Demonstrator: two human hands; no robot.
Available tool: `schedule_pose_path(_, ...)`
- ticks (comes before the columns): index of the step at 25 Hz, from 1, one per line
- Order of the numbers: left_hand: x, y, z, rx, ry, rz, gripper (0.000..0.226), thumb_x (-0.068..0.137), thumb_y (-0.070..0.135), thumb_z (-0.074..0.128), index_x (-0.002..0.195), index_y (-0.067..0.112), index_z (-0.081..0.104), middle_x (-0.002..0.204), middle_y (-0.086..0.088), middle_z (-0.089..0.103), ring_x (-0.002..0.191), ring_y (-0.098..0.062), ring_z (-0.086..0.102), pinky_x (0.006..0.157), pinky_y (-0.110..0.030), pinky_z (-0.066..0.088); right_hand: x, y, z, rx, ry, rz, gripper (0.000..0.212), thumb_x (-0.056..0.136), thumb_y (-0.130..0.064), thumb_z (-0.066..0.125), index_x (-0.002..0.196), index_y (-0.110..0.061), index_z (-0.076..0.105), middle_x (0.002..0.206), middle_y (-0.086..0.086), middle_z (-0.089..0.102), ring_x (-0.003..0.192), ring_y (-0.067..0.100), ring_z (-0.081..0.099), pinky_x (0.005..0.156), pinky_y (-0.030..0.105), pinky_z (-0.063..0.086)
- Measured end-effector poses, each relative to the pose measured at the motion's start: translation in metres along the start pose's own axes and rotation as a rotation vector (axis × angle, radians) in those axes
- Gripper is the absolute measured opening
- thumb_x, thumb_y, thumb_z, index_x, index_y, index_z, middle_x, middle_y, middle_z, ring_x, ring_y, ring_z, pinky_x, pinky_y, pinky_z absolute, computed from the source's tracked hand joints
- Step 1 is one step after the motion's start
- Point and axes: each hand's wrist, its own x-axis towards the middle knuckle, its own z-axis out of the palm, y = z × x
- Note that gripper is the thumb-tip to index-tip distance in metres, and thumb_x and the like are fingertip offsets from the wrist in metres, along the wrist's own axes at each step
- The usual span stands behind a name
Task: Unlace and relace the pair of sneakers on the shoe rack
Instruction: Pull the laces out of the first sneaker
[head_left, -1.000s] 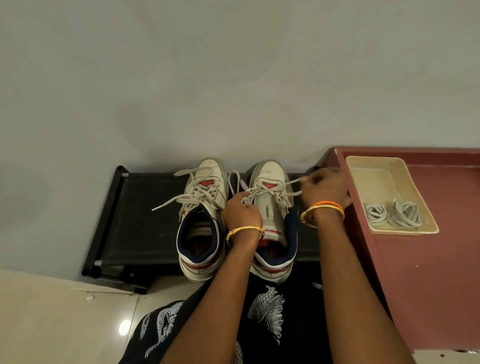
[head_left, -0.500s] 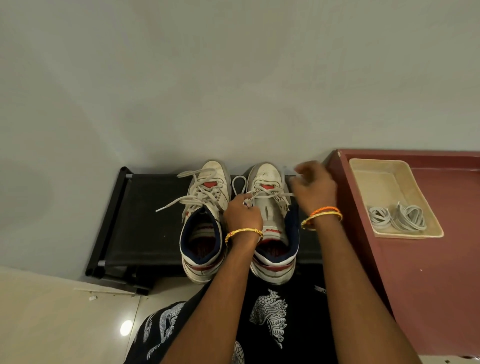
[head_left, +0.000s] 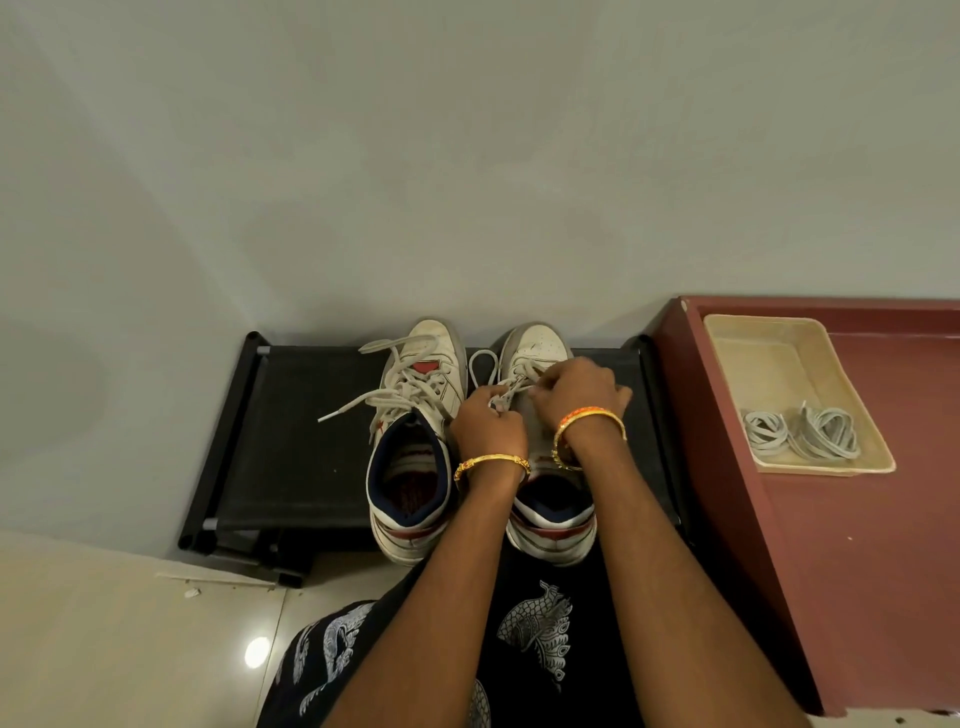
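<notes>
Two white sneakers with navy collars and red trim stand side by side on a black shoe rack (head_left: 291, 447), toes toward the wall. The left sneaker (head_left: 415, 441) has loose grey laces trailing to the left. Both hands work over the tongue of the right sneaker (head_left: 545, 525). My left hand (head_left: 485, 423) pinches its grey lace (head_left: 506, 397) near the eyelets. My right hand (head_left: 576, 389) is curled over the same lace just right of it, covering the lacing. A lace loop (head_left: 480, 364) sticks out between the two toes.
A maroon cabinet (head_left: 857, 545) stands right of the rack, its top holding a beige tray (head_left: 727, 338) with two coiled grey laces (head_left: 802, 434). A pale wall rises directly behind the rack. Tiled floor (head_left: 104, 639) lies at lower left.
My right hand has come in from the right side of the shoe to the middle, beside my left hand. The lace it stretched out to the right is now slack.
</notes>
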Motion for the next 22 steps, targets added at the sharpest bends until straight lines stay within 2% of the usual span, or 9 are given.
schedule_pose_path(3,0.001,0.000,0.000,0.001,0.008,-0.019,0.036,0.089,-0.003,0.043,0.116,0.008,0.064,0.112,-0.014,0.066,0.104,-0.027,0.059,0.073,-0.019,0.035,-0.001,0.024,-0.027,0.247,0.095,0.128,0.018,0.085,-0.034,0.063,0.094,-0.023,0.074,0.104,0.003,0.069,0.105,0.027,0.058,0.094,0.039,0.039)
schedule_pose_path(5,0.001,0.001,0.000,0.015,0.003,-0.017,0.036,0.090,-0.002,0.043,0.117,0.010,0.064,0.115,-0.012,0.065,0.105,-0.025,0.059,0.073,-0.018,0.035,-0.004,0.042,-0.044,0.469,0.159,0.208,0.017,0.086,-0.028,0.064,0.093,-0.016,0.074,0.094,0.006,0.070,0.092,0.026,0.061,0.083,0.036,0.045)
schedule_pose_path(9,0.000,0.004,0.002,0.055,-0.030,0.013,0.034,0.092,0.002,0.045,0.118,0.012,0.064,0.117,-0.010,0.065,0.105,-0.022,0.059,0.071,-0.014,0.032,-0.012,0.048,-0.048,0.789,0.255,0.384,0.013,0.086,-0.015,0.065,0.082,-0.005,0.070,0.073,0.005,0.061,0.066,0.017,0.054,0.066,0.027,0.041)
schedule_pose_path(12,0.002,0.002,0.000,0.073,-0.037,0.020,0.033,0.092,0.003,0.045,0.117,0.012,0.064,0.117,-0.010,0.065,0.105,-0.022,0.059,0.070,-0.013,0.031,0.001,0.028,-0.041,1.113,0.231,0.468,0.015,0.082,-0.005,0.059,0.069,-0.004,0.065,0.064,0.006,0.061,0.062,0.017,0.055,0.048,0.019,0.045)
schedule_pose_path(13,0.002,0.002,-0.001,0.077,-0.040,0.020,0.033,0.092,0.003,0.045,0.117,0.012,0.064,0.117,-0.010,0.065,0.105,-0.022,0.059,0.069,-0.012,0.030,0.005,0.020,-0.037,1.173,0.194,0.428,0.019,0.083,-0.004,0.054,0.066,-0.004,0.062,0.061,0.004,0.062,0.059,0.016,0.055,0.049,0.020,0.045)
schedule_pose_path(14,0.002,0.001,-0.002,0.071,-0.041,0.020,0.032,0.092,0.003,0.045,0.117,0.012,0.064,0.116,-0.010,0.065,0.104,-0.022,0.059,0.068,-0.011,0.030,0.008,0.014,-0.033,1.163,0.150,0.353,0.020,0.084,-0.004,0.050,0.066,-0.006,0.059,0.058,0.001,0.063,0.056,0.013,0.056,0.054,0.023,0.045)
schedule_pose_path(16,0.002,0.001,-0.001,0.042,-0.042,0.028,0.032,0.092,0.002,0.046,0.116,0.010,0.064,0.115,-0.010,0.065,0.104,-0.023,0.059,0.070,-0.012,0.031,0.006,0.006,-0.022,0.850,0.052,0.147,0.004,0.087,-0.011,0.053,0.086,-0.008,0.053,0.071,0.003,0.065,0.066,0.014,0.059,0.066,0.028,0.044)
schedule_pose_path(19,0.002,0.001,-0.001,0.042,-0.040,0.044,0.032,0.090,0.001,0.047,0.116,0.009,0.065,0.115,-0.010,0.066,0.106,-0.022,0.059,0.073,-0.012,0.032,0.002,0.004,-0.005,0.138,-0.207,-0.003,0.039,0.086,-0.028,0.060,0.121,-0.014,0.050,0.116,0.010,0.060,0.110,0.030,0.055,0.099,0.042,0.041)
schedule_pose_path(22,0.002,0.001,0.000,0.015,-0.017,0.039,0.032,0.090,0.000,0.046,0.115,0.008,0.065,0.115,-0.011,0.066,0.107,-0.023,0.058,0.080,-0.017,0.037,0.004,-0.006,-0.003,-0.025,-0.259,-0.017,0.037,0.091,-0.033,0.054,0.125,-0.018,0.057,0.126,0.009,0.059,0.120,0.030,0.050,0.106,0.043,0.036)
